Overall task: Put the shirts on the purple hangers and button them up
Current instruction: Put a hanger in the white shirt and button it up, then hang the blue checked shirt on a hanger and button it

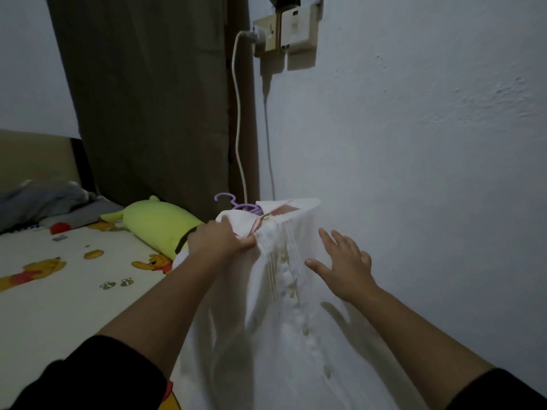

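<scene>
Left hand (220, 239) gripped the white shirt (284, 291) at its shoulder, fingers (228, 224) curled over the fabric and thumb pinching the edge near the collar. Purple hanger (236, 204) sat inside the collar, hook poking out just beyond the left fingers. Shirt hung down from that grip, held up beside the wall (429, 143), front placket with a row of buttons (291, 291) facing up between the two hands. Right hand (344, 266) was open, fingers spread and straight, hovering just right of the placket; can't tell if it touched the fabric. Bed (59, 291) with cartoon-bear sheet lay left of the left fingers, green plush pillow (157, 221) just behind them. White cable (238, 119) ran down from the wall socket (284, 28) above the hanger.
</scene>
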